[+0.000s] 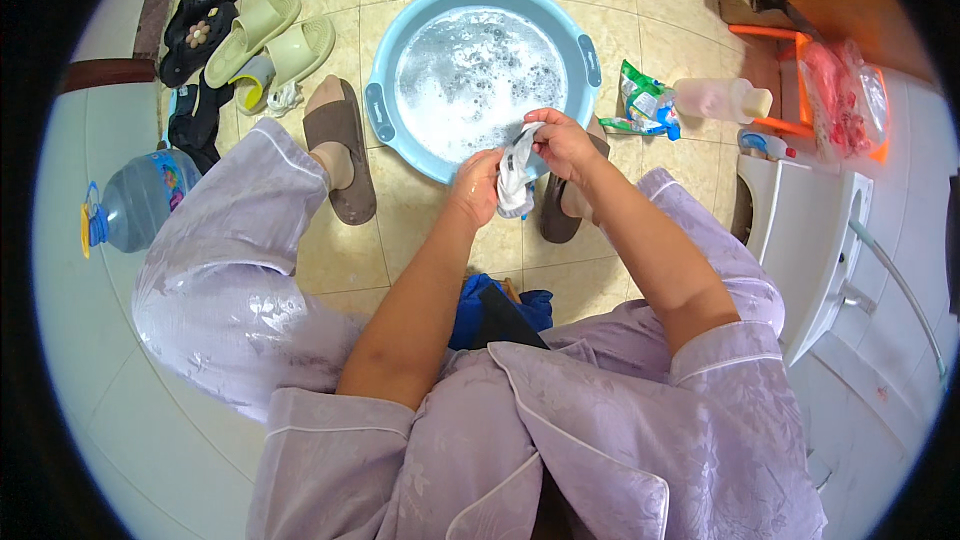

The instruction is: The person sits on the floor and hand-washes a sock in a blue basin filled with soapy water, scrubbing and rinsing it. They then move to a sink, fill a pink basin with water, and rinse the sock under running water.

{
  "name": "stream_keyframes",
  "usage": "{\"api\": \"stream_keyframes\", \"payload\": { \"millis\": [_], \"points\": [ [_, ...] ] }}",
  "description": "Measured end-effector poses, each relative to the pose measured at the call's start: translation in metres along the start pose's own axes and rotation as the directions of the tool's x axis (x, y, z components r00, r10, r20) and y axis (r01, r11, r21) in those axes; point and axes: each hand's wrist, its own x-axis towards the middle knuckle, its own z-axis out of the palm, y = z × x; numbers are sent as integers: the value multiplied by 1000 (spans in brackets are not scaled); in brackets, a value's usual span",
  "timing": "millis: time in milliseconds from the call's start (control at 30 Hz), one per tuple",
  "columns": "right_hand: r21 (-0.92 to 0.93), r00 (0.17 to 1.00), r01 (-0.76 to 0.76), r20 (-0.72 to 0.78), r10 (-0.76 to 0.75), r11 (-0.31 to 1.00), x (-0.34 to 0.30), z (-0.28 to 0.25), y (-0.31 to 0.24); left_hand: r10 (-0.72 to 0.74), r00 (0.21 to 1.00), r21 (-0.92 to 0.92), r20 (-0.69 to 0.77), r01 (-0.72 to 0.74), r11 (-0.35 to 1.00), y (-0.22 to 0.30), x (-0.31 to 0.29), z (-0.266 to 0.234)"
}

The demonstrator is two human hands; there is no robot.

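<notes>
My left hand [475, 187] and my right hand [562, 145] are both closed on a small wet-looking white cloth with dark grey patches, apparently a sock [515, 178]. It hangs between them over the near rim of a light blue plastic basin [386, 65]. The right fingers pinch its upper end, and the left hand grips its side. Foamy, bubbly water [480, 80] fills much of the basin. Part of the sock is hidden by my fingers.
Slippered feet flank the basin. Slippers [270, 45] and a large water bottle [150, 198] are at left. A green-and-blue packet [648, 102], a pinkish bottle [715, 98], an orange rack [800, 90] and a white cabinet [800, 230] stand right. Blue fabric [535, 308] lies between my legs.
</notes>
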Motion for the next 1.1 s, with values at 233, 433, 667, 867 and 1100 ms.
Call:
{"api": "stream_keyframes", "payload": {
  "millis": [233,433,667,867,1100],
  "points": [
    [93,990,-142,9,142,985,4,-7,21,75,989,261,-131,-39,964,-11,-8,10],
    [-97,957,-19,-292,-11,995,-8,0,18,60,964,3,-260,-62,998,-19,20,-15],
    [-45,987,-40,-159,32,998,-10,-7,14,-20,987,-158,-162,-6,987,-21,25,-14],
    [120,980,-135,-131,151,983,-24,16,-4,-30,1000,14,9,30,999,-22,38,-28],
    [-832,983,-142,-184,-25,537,15,2,24,497,813,898,-303,69,435,-24,50,-6]
  ]
}}
